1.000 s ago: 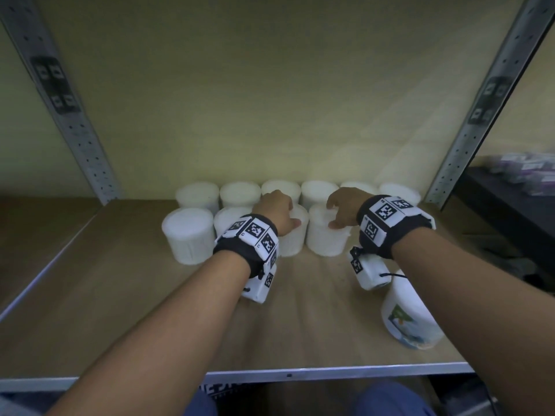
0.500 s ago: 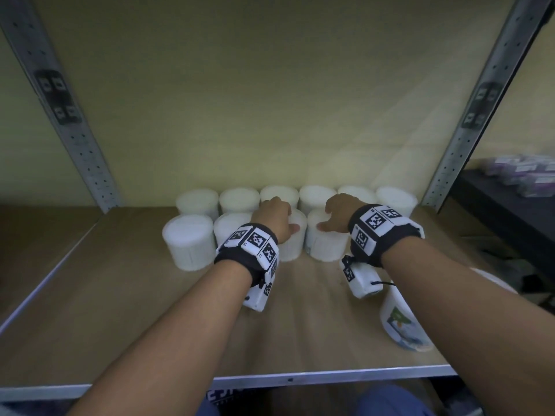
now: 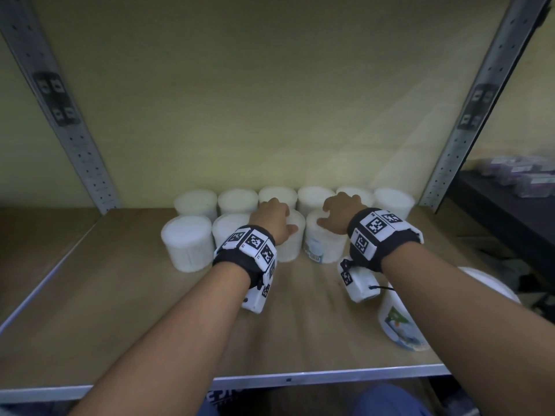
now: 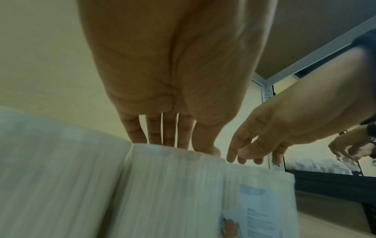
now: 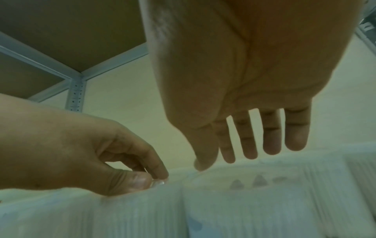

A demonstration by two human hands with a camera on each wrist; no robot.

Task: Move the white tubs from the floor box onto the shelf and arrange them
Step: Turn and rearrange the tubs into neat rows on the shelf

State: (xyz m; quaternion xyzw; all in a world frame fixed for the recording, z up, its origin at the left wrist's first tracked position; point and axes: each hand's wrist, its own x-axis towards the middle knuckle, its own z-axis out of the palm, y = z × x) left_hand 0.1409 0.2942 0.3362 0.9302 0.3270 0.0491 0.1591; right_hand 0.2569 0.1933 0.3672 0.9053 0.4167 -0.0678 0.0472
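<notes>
White tubs stand in two rows at the back of the wooden shelf [image 3: 120, 310]: several in the back row [image 3: 237, 201] and several in front. My left hand [image 3: 273, 219] is over the third front tub [image 3: 289, 247], fingers curled down onto its lid, thumb at the rim [image 4: 211, 150]. My right hand [image 3: 339, 216] hovers over the labelled fourth front tub [image 3: 324, 247]. Its straight, spread fingers [image 5: 270, 141] are just above or barely touching the lid [image 5: 254, 180]. Another labelled tub [image 3: 396, 325] lies near the front right, partly under my right forearm.
Grey perforated uprights stand at the back left [image 3: 75, 139] and back right [image 3: 468, 124]. A yellowish wall closes the back. To the right is a dark shelf [image 3: 495, 211] with purple packets [image 3: 522, 175]. The shelf's metal front edge [image 3: 300, 379] runs below my arms.
Both hands have slid deeper into the shelf, and the two front tubs under them now sit closer to the back row. The right fingers have spread off the lid.
</notes>
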